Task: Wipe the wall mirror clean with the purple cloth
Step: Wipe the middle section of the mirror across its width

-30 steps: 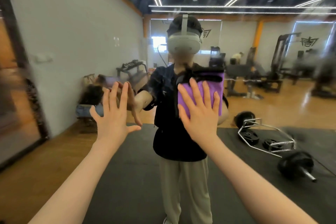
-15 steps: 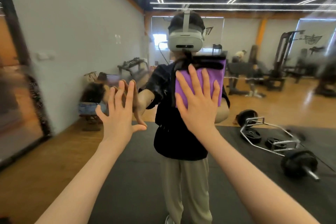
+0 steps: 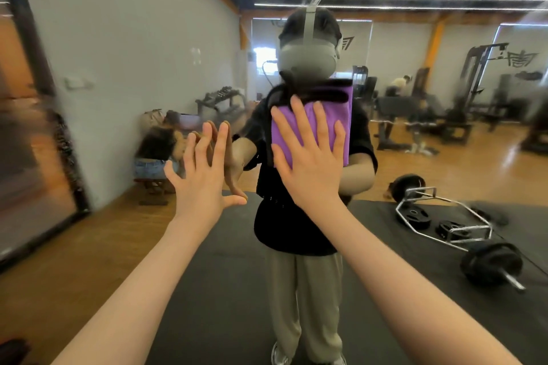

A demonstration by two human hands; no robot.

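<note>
The wall mirror [image 3: 430,163] fills nearly the whole view and reflects a gym and a person in a headset. My right hand [image 3: 308,157] lies flat with spread fingers on the purple cloth [image 3: 329,115], pressing it against the glass at chest height of the reflection. The cloth shows above and to the right of my fingers. My left hand [image 3: 204,175] is flat against the mirror to the left of the cloth, fingers straight and thumb out, meeting its own reflection.
The mirror's dark frame edge [image 3: 44,104] runs down the far left, with a wooden surface beyond it. Everything else is reflection: a barbell with plates [image 3: 462,234] on a black mat, weight machines and a grey wall.
My right hand has slid the purple cloth upward on the glass. My left hand has shifted up a little and stays flat on the mirror.
</note>
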